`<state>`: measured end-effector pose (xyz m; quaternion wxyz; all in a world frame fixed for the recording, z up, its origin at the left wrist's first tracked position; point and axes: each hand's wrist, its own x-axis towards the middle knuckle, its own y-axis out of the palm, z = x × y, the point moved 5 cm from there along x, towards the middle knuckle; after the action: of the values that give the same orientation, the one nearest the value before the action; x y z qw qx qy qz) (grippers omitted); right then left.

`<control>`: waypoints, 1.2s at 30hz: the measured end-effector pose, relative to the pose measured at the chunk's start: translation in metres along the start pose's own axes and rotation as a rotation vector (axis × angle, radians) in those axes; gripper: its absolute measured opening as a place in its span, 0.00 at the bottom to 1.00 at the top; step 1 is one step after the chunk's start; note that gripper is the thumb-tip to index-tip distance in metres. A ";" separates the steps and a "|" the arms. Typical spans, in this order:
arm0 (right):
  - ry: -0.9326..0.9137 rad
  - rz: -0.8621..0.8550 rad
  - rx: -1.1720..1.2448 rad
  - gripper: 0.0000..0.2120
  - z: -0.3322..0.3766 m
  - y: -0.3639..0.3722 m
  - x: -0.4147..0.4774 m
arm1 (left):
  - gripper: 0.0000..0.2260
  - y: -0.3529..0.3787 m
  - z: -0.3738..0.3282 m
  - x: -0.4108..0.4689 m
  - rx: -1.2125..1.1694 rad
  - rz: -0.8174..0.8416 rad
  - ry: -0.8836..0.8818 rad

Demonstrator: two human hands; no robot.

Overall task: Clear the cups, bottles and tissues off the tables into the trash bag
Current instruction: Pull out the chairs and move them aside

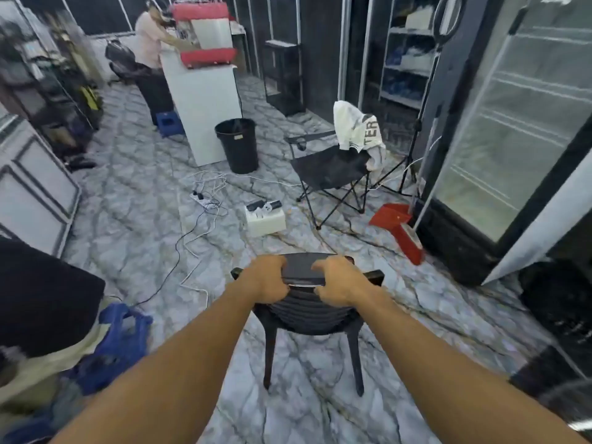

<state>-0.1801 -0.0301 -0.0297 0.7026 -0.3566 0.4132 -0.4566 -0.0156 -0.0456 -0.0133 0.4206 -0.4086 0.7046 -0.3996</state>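
Observation:
Both my hands grip the top of the backrest of a black plastic chair that stands on the marble floor right in front of me. My left hand holds the left side of the backrest and my right hand holds the right side. A black trash bin with a dark liner stands further off beside a white counter. No cups, bottles or tissues show in this view.
A folding camp chair with a white garment stands ahead right. Cables, a power strip and a white box lie on the floor. A red dustpan leans by a glass-door fridge. A person works at the far counter. Blue stool at left.

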 end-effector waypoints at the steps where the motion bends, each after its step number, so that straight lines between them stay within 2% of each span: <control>1: -0.001 0.000 -0.046 0.29 -0.005 0.002 0.015 | 0.19 0.005 0.004 0.017 -0.011 0.010 0.001; 3: 0.006 0.018 -0.083 0.29 -0.016 0.010 0.040 | 0.20 0.018 0.011 0.043 0.026 0.042 0.018; 5: 0.030 0.106 -0.086 0.24 -0.027 0.025 0.055 | 0.18 0.037 0.019 0.061 0.082 0.115 0.010; 8: 0.024 0.139 -0.175 0.14 -0.037 0.045 0.068 | 0.10 0.055 0.026 0.074 0.211 0.182 0.036; 11: -0.005 0.076 -0.223 0.08 -0.040 0.046 0.072 | 0.02 0.061 0.029 0.083 0.309 0.158 0.099; 17: -0.059 0.022 -0.225 0.14 -0.034 0.035 0.052 | 0.04 0.053 0.017 0.073 0.362 0.073 0.243; 20: -0.047 -0.007 -0.183 0.08 -0.031 0.018 0.030 | 0.06 0.037 0.000 0.059 0.358 0.027 0.358; 27: 0.101 -0.128 -0.122 0.08 0.018 0.002 -0.069 | 0.07 0.008 -0.026 -0.014 0.348 0.035 0.539; 31: 0.240 -0.188 -0.067 0.02 0.056 0.026 -0.164 | 0.06 0.011 -0.045 -0.096 0.367 0.064 0.683; 35: 0.366 -0.247 0.011 0.03 0.078 0.053 -0.263 | 0.06 0.027 -0.077 -0.177 0.437 0.085 0.847; 36: 0.407 -0.261 0.031 0.06 0.082 0.059 -0.288 | 0.06 0.031 -0.087 -0.197 0.446 0.090 0.881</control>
<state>-0.1548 0.2694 0.0257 0.5453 -0.2969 0.4896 -0.6122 -0.0414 0.1637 0.0393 0.1768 -0.0699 0.7297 -0.6568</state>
